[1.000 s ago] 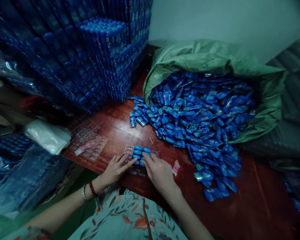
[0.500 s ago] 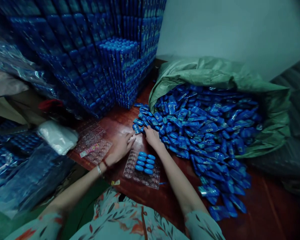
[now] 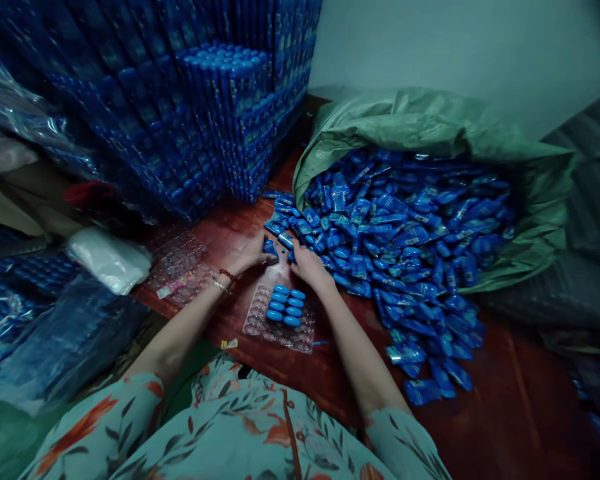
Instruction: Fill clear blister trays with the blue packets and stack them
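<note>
My left hand (image 3: 253,253) is closed on a blue packet (image 3: 269,249) near the edge of the loose pile. Close to its right, my right hand (image 3: 307,265) has its fingers pressed together at another blue packet (image 3: 286,239). Below both hands lies a clear plastic tray (image 3: 255,313) with rows of round hollows. Several glossy blue oval pieces (image 3: 285,305) sit on it in two columns. The heap of blue packets (image 3: 400,227) spreads from a green sack (image 3: 545,200) onto the red table (image 3: 510,400).
Tall stacks of packed blue items (image 3: 250,127) stand behind at the left. More clear trays (image 3: 175,257) with a pink-and-yellow strip (image 3: 175,285) lie left of my left arm. A folded clear plastic bag (image 3: 109,260) is at the far left, near a red item (image 3: 89,193).
My left hand has moved up to the packets and taken hold of one. My right hand has a packet at its fingers. The camera view has shifted slightly.
</note>
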Demonstrator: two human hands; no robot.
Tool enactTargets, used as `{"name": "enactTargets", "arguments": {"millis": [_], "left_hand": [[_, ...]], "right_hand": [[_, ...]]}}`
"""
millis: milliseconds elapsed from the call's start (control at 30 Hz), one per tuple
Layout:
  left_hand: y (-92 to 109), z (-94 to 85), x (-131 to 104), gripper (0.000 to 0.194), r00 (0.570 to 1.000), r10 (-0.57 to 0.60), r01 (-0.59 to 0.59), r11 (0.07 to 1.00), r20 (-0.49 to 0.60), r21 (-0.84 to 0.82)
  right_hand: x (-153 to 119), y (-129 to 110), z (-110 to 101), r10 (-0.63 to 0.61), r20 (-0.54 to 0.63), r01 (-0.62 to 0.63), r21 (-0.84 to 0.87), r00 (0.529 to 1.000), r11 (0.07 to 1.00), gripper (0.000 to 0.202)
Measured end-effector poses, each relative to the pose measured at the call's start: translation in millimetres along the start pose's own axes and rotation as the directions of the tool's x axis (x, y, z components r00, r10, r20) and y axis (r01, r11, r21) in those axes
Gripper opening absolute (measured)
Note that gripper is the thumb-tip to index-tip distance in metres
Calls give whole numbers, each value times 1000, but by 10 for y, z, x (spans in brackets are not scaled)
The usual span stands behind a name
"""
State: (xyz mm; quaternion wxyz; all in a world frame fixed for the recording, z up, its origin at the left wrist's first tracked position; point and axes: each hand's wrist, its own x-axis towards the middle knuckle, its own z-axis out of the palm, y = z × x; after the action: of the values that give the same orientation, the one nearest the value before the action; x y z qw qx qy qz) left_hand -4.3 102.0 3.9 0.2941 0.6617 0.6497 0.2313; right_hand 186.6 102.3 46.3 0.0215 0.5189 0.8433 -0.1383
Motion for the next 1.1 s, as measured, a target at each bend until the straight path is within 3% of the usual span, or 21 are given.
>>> {"name": "enactTargets", "arguments": {"millis": [133, 233, 300, 433, 533, 667, 800, 967, 1100], "left_hand": [[-158, -84, -436, 27, 984, -69, 38, 982, -164, -183], [-270, -146, -888, 26, 951, -111, 11, 946, -290, -325], [-302, -177, -1238, 27, 927, -128, -8, 934, -354, -357], [-193, -136, -1914, 24, 910, -134, -20, 931, -393, -363], [-5, 15, -2209, 14, 928, 27, -139, 951, -373, -277], [161, 243, -2221, 14, 891, 271, -338, 932, -363, -133], [176, 296, -2056, 28, 866, 475, -477, 879, -157, 24], [272, 154, -1889, 32, 847, 514, -530, 832, 131, 164], [379, 75, -1825, 27, 782, 548, -617, 747, 297, 247]], "right_hand": [[-346, 280, 59, 71, -221, 18, 377, 973, 926, 41], [-847, 435, 153, 217, -417, 123, 651, 883, 749, 34], [-1225, 443, 215, 312, -473, 171, 733, 824, 658, 27], [-1799, 233, 363, 274, -442, 181, 747, 854, 640, 13], [-1949, 10, 543, 147, -450, 229, 677, 881, 700, 17], [-1907, -138, 738, -101, -474, 330, 431, 875, 840, 35], [-1840, -180, 646, -271, -363, 356, 192, 892, 915, 40], [-1732, -294, 317, -332, -91, 339, 76, 939, 938, 34], [-1604, -335, 228, -326, -3, 323, 131, 945, 937, 33]]}}
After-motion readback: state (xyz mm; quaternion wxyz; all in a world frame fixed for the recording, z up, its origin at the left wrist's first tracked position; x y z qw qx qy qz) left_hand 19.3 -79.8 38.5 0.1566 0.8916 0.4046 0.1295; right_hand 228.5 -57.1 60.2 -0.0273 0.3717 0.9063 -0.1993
